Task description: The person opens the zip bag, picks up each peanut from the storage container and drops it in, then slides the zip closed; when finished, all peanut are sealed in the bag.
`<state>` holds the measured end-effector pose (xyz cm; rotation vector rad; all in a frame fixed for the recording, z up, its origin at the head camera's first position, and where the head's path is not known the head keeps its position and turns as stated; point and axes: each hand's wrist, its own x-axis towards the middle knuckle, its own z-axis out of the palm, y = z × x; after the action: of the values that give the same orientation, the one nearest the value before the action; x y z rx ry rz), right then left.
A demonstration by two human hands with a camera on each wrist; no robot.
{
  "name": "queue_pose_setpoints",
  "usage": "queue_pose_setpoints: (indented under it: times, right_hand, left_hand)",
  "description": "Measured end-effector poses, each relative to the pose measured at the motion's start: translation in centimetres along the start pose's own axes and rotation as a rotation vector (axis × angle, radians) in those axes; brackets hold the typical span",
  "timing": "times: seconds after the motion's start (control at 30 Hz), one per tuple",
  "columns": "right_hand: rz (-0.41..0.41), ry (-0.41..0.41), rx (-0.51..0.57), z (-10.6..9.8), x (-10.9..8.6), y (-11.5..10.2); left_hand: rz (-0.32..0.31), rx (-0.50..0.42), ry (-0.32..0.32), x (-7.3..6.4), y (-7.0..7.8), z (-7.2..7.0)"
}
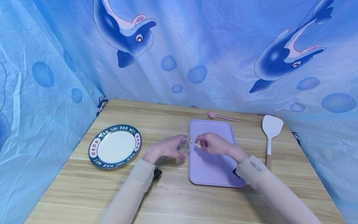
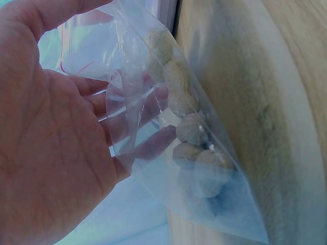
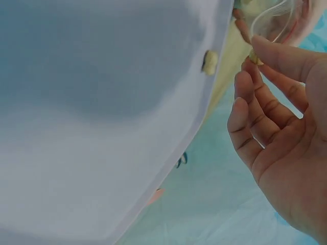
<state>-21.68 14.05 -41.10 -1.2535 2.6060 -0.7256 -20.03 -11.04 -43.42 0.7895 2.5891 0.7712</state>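
My left hand holds a clear zip bag by its upper part, at the left edge of the purple tray. Several unshelled peanuts lie along the lower part of the bag in the left wrist view, with fingers showing through the plastic behind them. Over the tray's left side, my right hand pinches a peanut between thumb and fingertips, close to the bag's mouth. Another peanut rests on the tray just inside its left rim.
A white plate with a dark green patterned rim lies at the left of the wooden table. Behind the tray is a pink spoon. To its right lies a white spatula with a wooden handle, partly behind the right sleeve. Blue curtains surround the table.
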Motion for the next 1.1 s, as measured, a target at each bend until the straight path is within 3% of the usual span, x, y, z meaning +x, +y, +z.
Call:
queue_pose_setpoints:
  times: [0.3,0.67,1.1]
  right_hand:
    - [0.027,0.054,-0.005,0.1,1.5,-1.5]
    - [0.126,0.127,0.02,1.3,2.7,-2.6]
    - [0.148,0.105,0.03,1.7,2.8,-2.5]
  left_hand:
    - [-0.002,-0.008,-0.006,0.0,-0.1,0.0]
    - [-0.016,-0.017,-0.002,-0.1,-0.1,-0.1]
    - [0.0,-0.015,0.0,-0.1,0.0,-0.2]
